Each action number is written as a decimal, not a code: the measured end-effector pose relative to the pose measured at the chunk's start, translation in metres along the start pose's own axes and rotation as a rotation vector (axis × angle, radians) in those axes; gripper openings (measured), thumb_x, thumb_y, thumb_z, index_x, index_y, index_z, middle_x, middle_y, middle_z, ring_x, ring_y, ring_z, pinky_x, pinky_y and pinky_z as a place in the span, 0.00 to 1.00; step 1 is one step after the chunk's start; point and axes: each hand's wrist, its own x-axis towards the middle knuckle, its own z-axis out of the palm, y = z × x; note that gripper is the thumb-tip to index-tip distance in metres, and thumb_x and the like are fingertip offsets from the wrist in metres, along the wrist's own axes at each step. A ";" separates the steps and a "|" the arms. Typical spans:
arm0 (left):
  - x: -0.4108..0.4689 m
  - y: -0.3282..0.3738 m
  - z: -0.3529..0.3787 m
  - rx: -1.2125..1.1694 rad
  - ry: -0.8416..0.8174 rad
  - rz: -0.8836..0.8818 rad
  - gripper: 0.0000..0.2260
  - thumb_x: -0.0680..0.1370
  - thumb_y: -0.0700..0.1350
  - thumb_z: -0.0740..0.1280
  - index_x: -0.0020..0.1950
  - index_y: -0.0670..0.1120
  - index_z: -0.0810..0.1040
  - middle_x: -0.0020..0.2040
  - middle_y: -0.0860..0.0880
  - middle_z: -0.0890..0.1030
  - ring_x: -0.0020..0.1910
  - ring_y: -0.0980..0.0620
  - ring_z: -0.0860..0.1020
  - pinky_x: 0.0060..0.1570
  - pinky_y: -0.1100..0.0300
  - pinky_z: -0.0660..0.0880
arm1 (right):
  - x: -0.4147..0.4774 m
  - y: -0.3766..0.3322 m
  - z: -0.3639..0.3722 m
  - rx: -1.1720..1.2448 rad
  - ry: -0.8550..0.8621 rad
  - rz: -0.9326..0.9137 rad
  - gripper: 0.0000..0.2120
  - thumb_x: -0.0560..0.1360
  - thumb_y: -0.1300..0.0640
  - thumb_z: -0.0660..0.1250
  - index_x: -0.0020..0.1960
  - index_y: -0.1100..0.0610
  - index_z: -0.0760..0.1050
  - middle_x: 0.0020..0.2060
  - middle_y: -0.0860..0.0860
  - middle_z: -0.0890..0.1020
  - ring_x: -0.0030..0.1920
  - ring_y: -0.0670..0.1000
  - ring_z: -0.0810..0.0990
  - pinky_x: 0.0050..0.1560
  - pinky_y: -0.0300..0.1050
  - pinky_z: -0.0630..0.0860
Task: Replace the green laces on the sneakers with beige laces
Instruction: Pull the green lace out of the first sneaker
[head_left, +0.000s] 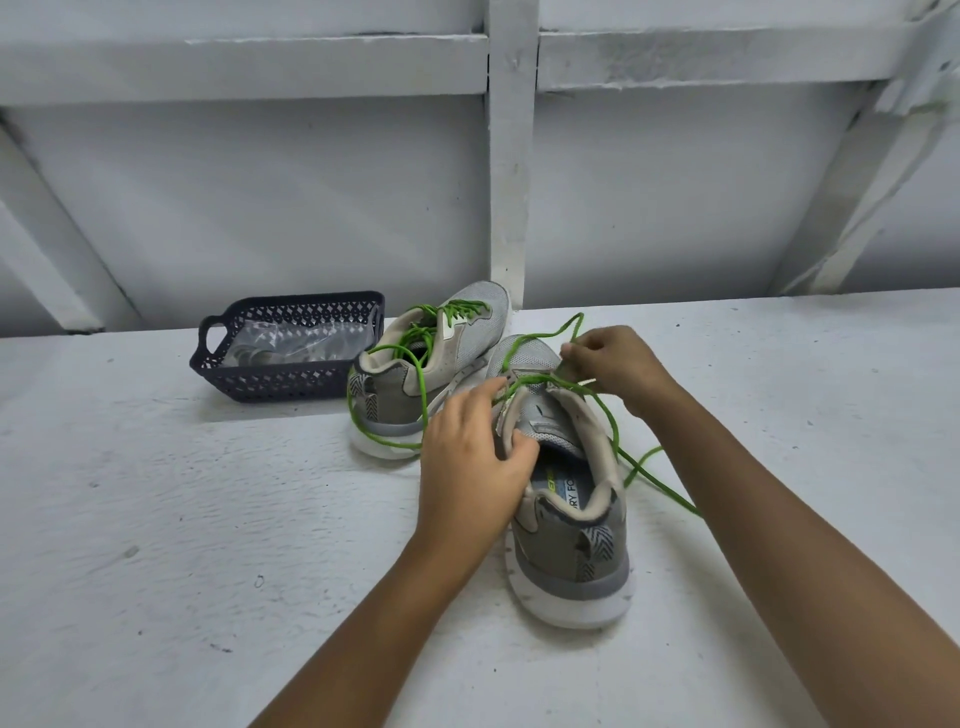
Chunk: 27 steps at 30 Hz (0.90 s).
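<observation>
1. risk: a sideways tug by the right hand (613, 369) could snag the green lace (543, 382) in an eyelet and drag the near sneaker (566, 519) into the far sneaker (441, 353).
2. pose: the left hand (472, 467) has its fingers curled on the near sneaker's collar, steadying it on the counter (156, 519). the right hand's fingers pinch the lace over the eyelets.

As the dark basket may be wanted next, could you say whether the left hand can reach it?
Probably yes: the far sneaker's heel stands between the left hand and the basket, but bare table in front of it leaves a way round.
</observation>
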 end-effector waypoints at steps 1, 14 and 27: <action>0.000 -0.001 0.000 0.000 0.015 0.000 0.25 0.69 0.54 0.57 0.64 0.47 0.74 0.58 0.49 0.73 0.60 0.49 0.71 0.60 0.52 0.70 | 0.003 -0.003 -0.003 0.124 0.059 0.012 0.11 0.80 0.60 0.61 0.39 0.59 0.73 0.31 0.53 0.77 0.28 0.45 0.76 0.27 0.34 0.74; -0.001 0.003 -0.001 -0.120 -0.067 -0.031 0.17 0.73 0.39 0.64 0.62 0.47 0.75 0.57 0.51 0.74 0.55 0.58 0.71 0.49 0.76 0.62 | 0.003 0.009 0.005 -0.070 -0.036 0.015 0.09 0.76 0.58 0.67 0.39 0.62 0.77 0.34 0.56 0.77 0.36 0.52 0.75 0.42 0.47 0.77; 0.000 0.004 0.000 -0.166 -0.069 -0.044 0.18 0.72 0.44 0.62 0.62 0.49 0.75 0.56 0.52 0.74 0.51 0.65 0.70 0.52 0.63 0.70 | 0.000 0.009 0.009 -0.138 -0.011 0.004 0.11 0.75 0.56 0.68 0.37 0.62 0.76 0.31 0.55 0.75 0.32 0.51 0.74 0.38 0.47 0.75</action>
